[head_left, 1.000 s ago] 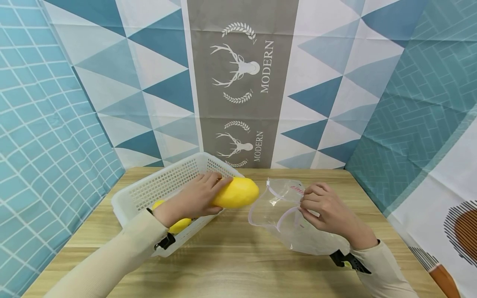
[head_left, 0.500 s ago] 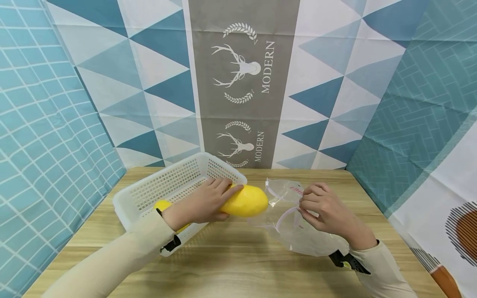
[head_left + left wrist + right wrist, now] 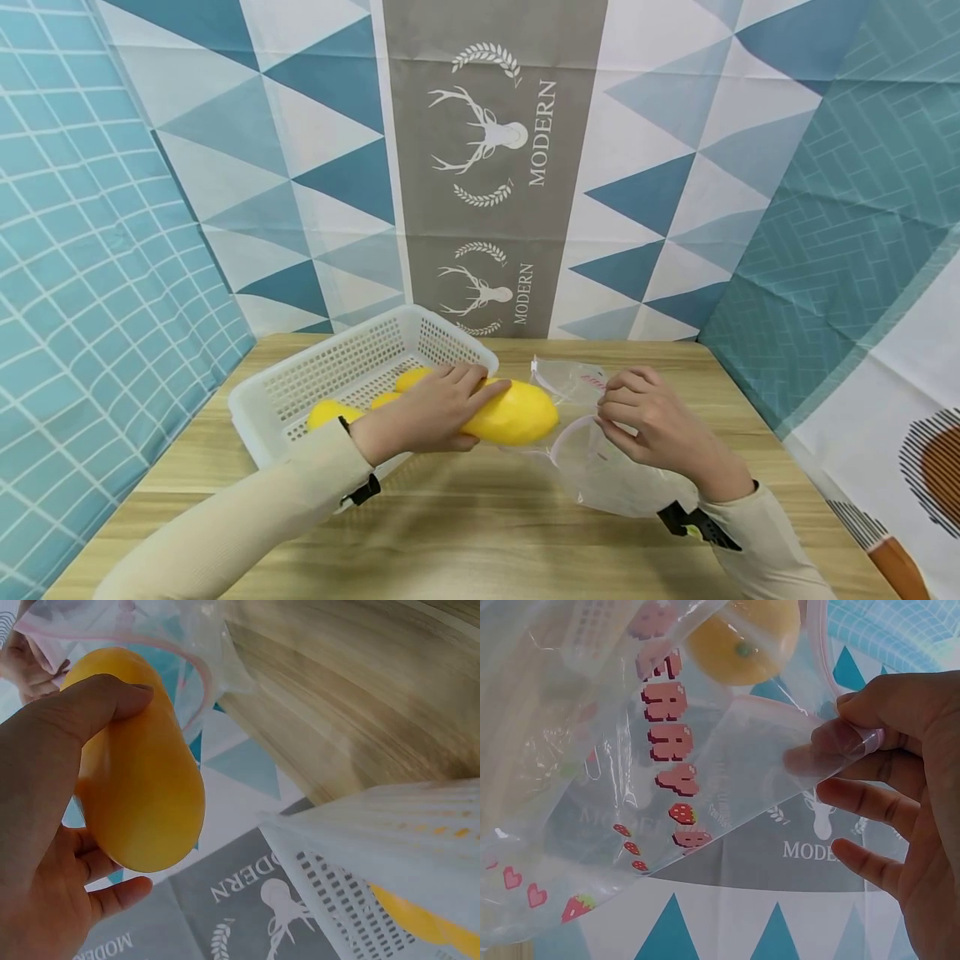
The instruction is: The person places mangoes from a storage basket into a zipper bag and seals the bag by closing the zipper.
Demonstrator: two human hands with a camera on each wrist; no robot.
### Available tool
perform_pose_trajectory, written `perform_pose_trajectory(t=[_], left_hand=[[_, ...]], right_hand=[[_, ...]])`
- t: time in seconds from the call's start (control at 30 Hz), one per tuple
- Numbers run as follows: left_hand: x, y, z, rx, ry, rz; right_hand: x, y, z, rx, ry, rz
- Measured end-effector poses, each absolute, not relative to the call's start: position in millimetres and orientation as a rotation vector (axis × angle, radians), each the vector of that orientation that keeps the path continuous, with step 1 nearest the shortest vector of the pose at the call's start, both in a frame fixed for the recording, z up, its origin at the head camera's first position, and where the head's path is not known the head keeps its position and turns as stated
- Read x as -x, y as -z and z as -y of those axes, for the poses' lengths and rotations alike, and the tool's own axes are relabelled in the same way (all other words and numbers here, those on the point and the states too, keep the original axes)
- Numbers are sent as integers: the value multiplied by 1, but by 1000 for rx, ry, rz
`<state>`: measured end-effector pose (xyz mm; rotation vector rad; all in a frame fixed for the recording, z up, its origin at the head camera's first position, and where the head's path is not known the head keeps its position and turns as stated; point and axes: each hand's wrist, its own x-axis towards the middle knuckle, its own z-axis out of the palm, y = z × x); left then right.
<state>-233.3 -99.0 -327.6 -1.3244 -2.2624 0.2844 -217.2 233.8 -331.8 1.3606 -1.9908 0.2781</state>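
My left hand [image 3: 431, 410] grips a large, oblong yellow mango [image 3: 521, 414], thumb laid over its top in the left wrist view. The mango's far end overlaps the mouth of a clear zip bag [image 3: 618, 477] with a pink-edged opening. Red lettering, strawberries and hearts are printed on the bag in the right wrist view. My right hand [image 3: 651, 425] pinches the bag's rim between thumb and index finger, its other fingers spread behind. Through the film, the mango's rounded end shows a small green spot at that mouth.
A white perforated plastic basket [image 3: 251, 400] stands at the left of the wooden table [image 3: 480, 542], holding several more yellow mangoes [image 3: 330, 412]. My left forearm crosses over its front side. A patterned cloth backdrop [image 3: 487, 167] rises behind the table.
My left hand has carried the mango right and slightly down, from beside the basket to the bag's mouth. More fruit in the basket shows now. My right hand stays nearly still on the bag.
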Motion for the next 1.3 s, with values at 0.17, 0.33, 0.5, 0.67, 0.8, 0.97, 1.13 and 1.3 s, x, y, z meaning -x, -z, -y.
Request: perform_pose_trajectory(t=[0.17, 0.33, 0.5, 0.67, 0.8, 0.97, 1.13, 1.3], left_hand=[[233, 328, 91, 1349, -309, 2251], [232, 327, 85, 1373, -323, 2266], [230, 323, 79, 1408, -346, 2281], [228, 320, 72, 1440, -348, 2275], [228, 320, 67, 1454, -353, 2306], [226, 320, 62, 1461, -353, 2315], [225, 319, 59, 1460, -360, 2319], [225, 321, 56, 1469, -333, 2319]], right_hand=[[217, 331, -233, -1361, -269, 2002], [217, 330, -231, -1370, -259, 1992], [217, 329, -230, -1381, -260, 1992], [216, 327, -228, -1382, -259, 2003], [215, 327, -227, -1391, -268, 1997], [216, 327, -227, -1398, -283, 1983], [216, 328, -228, -1405, -289, 1963], [217, 329, -228, -1412, -284, 1931]])
